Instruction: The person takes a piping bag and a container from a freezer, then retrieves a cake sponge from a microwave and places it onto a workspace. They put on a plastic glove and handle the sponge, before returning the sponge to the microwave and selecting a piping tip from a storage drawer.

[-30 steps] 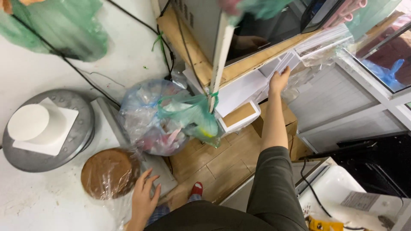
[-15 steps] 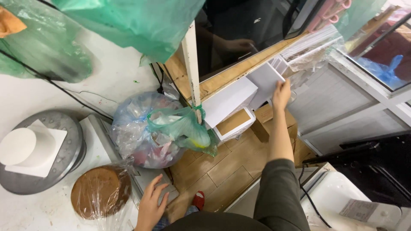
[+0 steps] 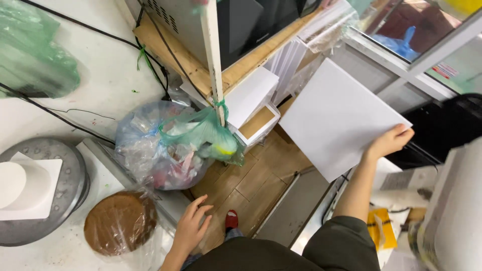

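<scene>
Right hand [image 3: 389, 142]: fingers curling together over the near corner of a flat white board [image 3: 337, 117], thumb hidden behind, pinching it; the arm in a dark olive sleeve [image 3: 346, 243] is reaching up from the bottom edge. The board is hanging tilted in the air, free of any surface, just to the right of the trash bag [image 3: 160, 145], which is serving as landmark here.

Left hand [image 3: 192, 227]: fingers spreading apart, holding nothing, hovering open just below the trash bag, close to the edge of the white counter [image 3: 60, 251] but whether touching it, cannot tell.

The trash bag itself is bulging, clear bluish plastic stuffed with scraps, with a green bag [image 3: 208, 134] tied on at its upper right, hanging from a pale upright post [image 3: 213, 60].

Below-left of the trash bag: a round brown cake [image 3: 119, 222] lying under clear wrap. Further left: a grey metal turntable [image 3: 55, 193] carrying a white board with a white cylinder on it.

Right of the trash bag, behind the held board: a stack of white boxes [image 3: 253, 103], one showing a tan inside. Below it: wood-look floor [image 3: 253, 180] and a red shoe tip [image 3: 231, 219].
</scene>
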